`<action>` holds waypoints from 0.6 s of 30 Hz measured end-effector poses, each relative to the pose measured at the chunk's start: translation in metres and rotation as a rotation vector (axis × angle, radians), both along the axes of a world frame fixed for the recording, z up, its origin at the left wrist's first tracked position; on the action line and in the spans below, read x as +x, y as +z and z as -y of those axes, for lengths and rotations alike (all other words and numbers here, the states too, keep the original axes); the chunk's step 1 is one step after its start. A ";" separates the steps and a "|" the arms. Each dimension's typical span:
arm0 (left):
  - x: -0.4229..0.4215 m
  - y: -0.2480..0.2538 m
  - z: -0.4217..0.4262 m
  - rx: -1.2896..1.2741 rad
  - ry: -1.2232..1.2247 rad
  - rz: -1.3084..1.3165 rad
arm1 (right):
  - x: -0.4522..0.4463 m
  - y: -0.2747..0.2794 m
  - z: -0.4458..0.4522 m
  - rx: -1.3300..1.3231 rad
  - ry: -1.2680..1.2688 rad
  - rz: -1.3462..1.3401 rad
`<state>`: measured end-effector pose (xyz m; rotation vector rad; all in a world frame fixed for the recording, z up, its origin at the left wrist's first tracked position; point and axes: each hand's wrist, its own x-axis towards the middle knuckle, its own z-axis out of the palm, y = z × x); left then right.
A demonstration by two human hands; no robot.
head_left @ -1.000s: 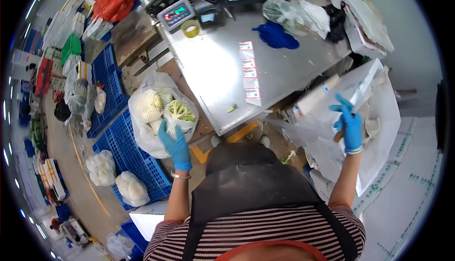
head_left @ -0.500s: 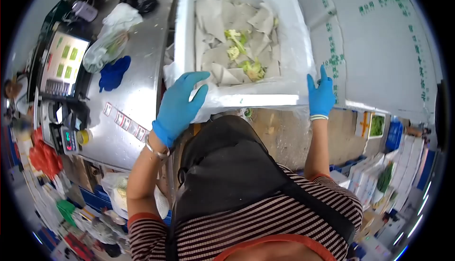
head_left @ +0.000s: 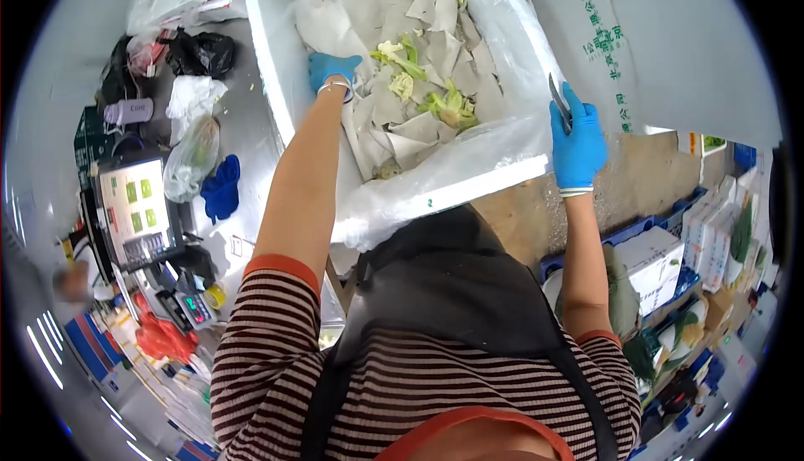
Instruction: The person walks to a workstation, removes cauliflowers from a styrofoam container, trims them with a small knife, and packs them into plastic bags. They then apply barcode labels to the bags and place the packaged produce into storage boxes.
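Note:
A white foam box (head_left: 477,183) lined with clear plastic stands in front of me. Inside lie crumpled sheets of grey paper (head_left: 385,17) and leafy yellow-green vegetable scraps (head_left: 452,108). My left hand (head_left: 333,70), in a blue glove, reaches inside by the left wall and touches the paper. Its thumb points right; the other fingers are mostly hidden, so their grip is unclear. Outside the right rim, my gloved right hand (head_left: 579,143) is closed around a knife (head_left: 556,95). The blade points up and away from me, alongside the rim; the handle is mostly hidden in the palm.
On the left, a metal counter (head_left: 251,109) carries a blue glove (head_left: 221,189), plastic bags (head_left: 193,159), a screen (head_left: 134,210) and a scale with a lit display (head_left: 194,306). Large white wrapped boxes (head_left: 653,51) stand at the right. More boxes (head_left: 649,264) sit low behind on the right.
My left hand has moved from the near left rim into the box. The knife now shows plainly in my right hand. The view has turned, so the box appears tilted.

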<state>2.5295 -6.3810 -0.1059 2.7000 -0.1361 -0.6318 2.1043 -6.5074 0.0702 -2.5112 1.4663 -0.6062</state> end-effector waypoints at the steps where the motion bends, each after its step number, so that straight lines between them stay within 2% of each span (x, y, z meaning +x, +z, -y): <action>1: -0.010 0.011 0.003 0.115 -0.114 0.150 | 0.002 0.002 0.000 0.005 -0.008 0.002; 2: -0.012 0.013 0.017 0.427 -0.675 0.290 | 0.002 -0.001 0.003 -0.020 -0.013 0.047; 4: -0.042 0.000 0.026 0.429 -1.094 0.634 | 0.004 -0.010 0.003 -0.054 0.008 0.138; 5: -0.076 0.011 0.037 0.302 -1.138 0.856 | 0.012 0.000 -0.001 -0.028 -0.019 0.093; 6: -0.117 0.031 0.053 0.223 -1.171 0.698 | 0.014 0.000 -0.001 -0.050 0.006 0.105; 7: -0.153 -0.028 0.074 -0.157 -0.980 0.557 | 0.012 -0.001 0.001 -0.068 0.031 0.111; 8: -0.178 0.005 0.084 -0.260 -0.790 0.025 | 0.013 0.000 -0.001 -0.089 0.057 0.117; 9: -0.196 0.021 0.084 -0.238 -0.986 -0.017 | 0.017 0.008 -0.005 0.009 -0.017 -0.001; 11: -0.189 0.055 0.090 -0.146 -1.231 -0.165 | 0.014 -0.002 -0.001 -0.059 0.056 0.096; 13: -0.146 0.087 0.102 0.001 -1.331 -0.386 | 0.016 -0.002 -0.001 -0.039 0.044 0.120; 15: -0.088 0.026 0.100 -0.205 -1.100 0.122 | 0.015 -0.003 -0.001 -0.023 0.002 0.081; 16: -0.056 0.069 0.086 -0.086 -1.100 0.240 | 0.012 -0.003 0.001 -0.014 -0.024 0.059; 18: 0.022 0.033 0.089 0.247 -1.043 0.338 | 0.013 0.000 0.002 -0.052 -0.002 0.072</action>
